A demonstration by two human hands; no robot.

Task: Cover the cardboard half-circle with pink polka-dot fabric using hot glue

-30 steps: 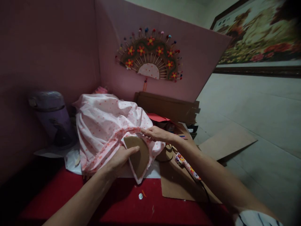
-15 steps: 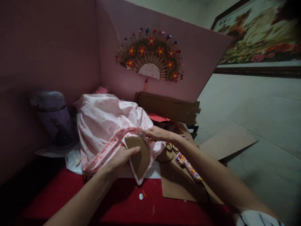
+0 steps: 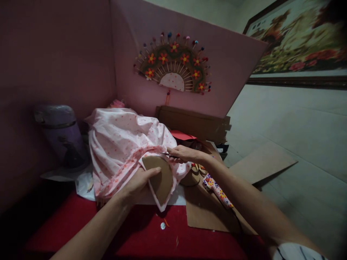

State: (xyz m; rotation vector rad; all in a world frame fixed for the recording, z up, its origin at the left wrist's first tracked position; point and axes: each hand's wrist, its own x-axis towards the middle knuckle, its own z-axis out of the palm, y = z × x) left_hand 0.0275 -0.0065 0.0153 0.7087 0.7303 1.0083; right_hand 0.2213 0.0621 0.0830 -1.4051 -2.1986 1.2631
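Above the red bench (image 3: 141, 234), gripping a half-round cardboard (image 3: 159, 178) in the left hand (image 3: 138, 182), with thumb on top and other fingers hidden. Just beyond, grasping what look like scissors (image 3: 166, 154) in the right hand (image 3: 181, 153), near the curved edge. Apparently trimming spotted cloth (image 3: 130, 126) around the curve; probably needing steady cardboard and close-running blades next. Farther back, facing a flowered fan (image 3: 173, 65).
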